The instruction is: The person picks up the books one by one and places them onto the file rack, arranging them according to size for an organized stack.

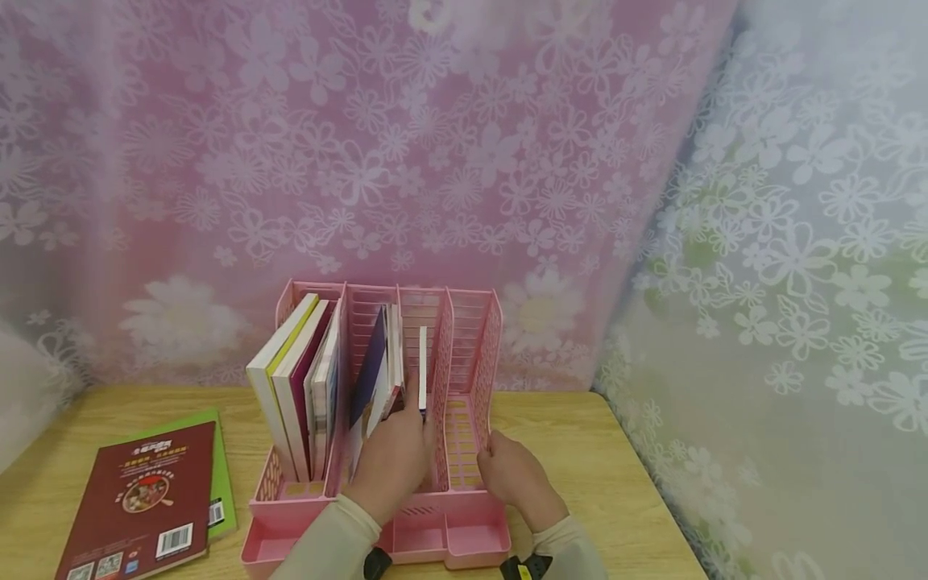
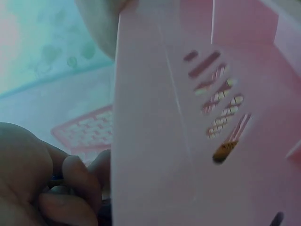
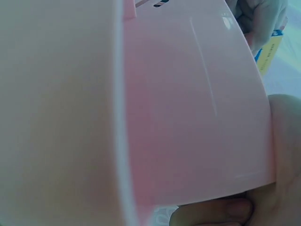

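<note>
My left hand [image 1: 395, 459] reaches into the third compartment of a pink book rack [image 1: 420, 507] and grips a thin, upright book [image 1: 423, 358], whose white page edge faces me. Curled fingers show beside the rack wall in the left wrist view. A yellow and blue corner of the book [image 3: 269, 55] sticks out by that hand in the right wrist view. At the rack's right end, my right hand [image 1: 518, 475] holds the outer side panel [image 3: 202, 117] between thumb and fingers. Where the held book's bottom edge rests is hidden.
Several thick books [image 1: 293, 387] lean in the rack's left compartment, and thinner books [image 1: 387, 354] stand in the second. A dark red book [image 1: 141, 491] lies over a green book [image 1: 223, 483] on the wooden table [image 1: 580, 467]. Flowered curtains [image 1: 464, 161] hang behind and at right.
</note>
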### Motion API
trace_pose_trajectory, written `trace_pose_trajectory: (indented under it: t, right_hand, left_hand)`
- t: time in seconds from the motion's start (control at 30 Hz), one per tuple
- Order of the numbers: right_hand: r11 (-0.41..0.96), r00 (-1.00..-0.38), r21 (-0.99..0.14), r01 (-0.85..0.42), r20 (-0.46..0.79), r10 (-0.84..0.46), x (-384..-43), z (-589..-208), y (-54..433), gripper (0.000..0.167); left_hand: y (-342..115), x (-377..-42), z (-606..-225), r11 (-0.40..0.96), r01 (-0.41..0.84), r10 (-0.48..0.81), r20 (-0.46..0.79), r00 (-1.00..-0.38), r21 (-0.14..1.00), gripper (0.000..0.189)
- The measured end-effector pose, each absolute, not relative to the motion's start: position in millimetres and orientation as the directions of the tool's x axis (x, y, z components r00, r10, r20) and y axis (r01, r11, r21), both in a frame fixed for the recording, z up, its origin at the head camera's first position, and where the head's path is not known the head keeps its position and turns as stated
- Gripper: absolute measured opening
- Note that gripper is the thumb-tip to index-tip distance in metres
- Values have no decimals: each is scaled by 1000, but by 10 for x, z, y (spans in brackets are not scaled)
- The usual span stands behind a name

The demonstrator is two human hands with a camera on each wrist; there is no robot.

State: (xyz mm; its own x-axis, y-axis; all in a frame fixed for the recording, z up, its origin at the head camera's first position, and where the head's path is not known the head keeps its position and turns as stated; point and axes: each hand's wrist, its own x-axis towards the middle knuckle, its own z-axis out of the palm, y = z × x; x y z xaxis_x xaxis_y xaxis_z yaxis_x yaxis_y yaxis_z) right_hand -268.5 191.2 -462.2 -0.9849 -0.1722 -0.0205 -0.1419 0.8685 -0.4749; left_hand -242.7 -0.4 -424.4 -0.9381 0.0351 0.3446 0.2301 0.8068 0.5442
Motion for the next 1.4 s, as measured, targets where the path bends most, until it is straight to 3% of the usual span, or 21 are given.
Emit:
trace_pose_trajectory:
  t: [0.17,0.5,0.73,0.87,0.97,1.13,1.4]
  right_hand:
    - [873,-984,-464,-147,-22,-178,-2693,-4630,1918,19]
    - [860,-980,-487,-152,-37,-194,-2682,-4633,1921,19]
    - [862,-978,-481,-162,-35,-204,-2687,-4638,1916,21]
    - [863,-979,-478,-162,-34,-203,-2687,-4642,1931,20]
    - [863,-979,-479,-160,-38,-202,-2684,-4649,1937,20]
    - [863,-979,-477,-165,-26,-202,-2683,-4640,1933,20]
    - [864,-979,-478,-158,-35,-199,-2689,-4636,1924,20]
  left_hand:
    - [14,-2483,-4241,808,199,13,322,-947,554,74]
    - [-5,-2414,-4352,813,275,52,407,-912,514,57]
    - [-126,-2177,-4423,733,259,37,343,-939,629,16]
    - [-136,-2108,-4372,722,237,16,326,-945,651,13]
    - [-114,-2038,-4344,739,208,-3,312,-950,641,27]
    - [-88,-2003,-4359,734,214,-8,323,-946,644,73]
    - [-95,-2115,-4400,739,214,19,299,-954,639,86]
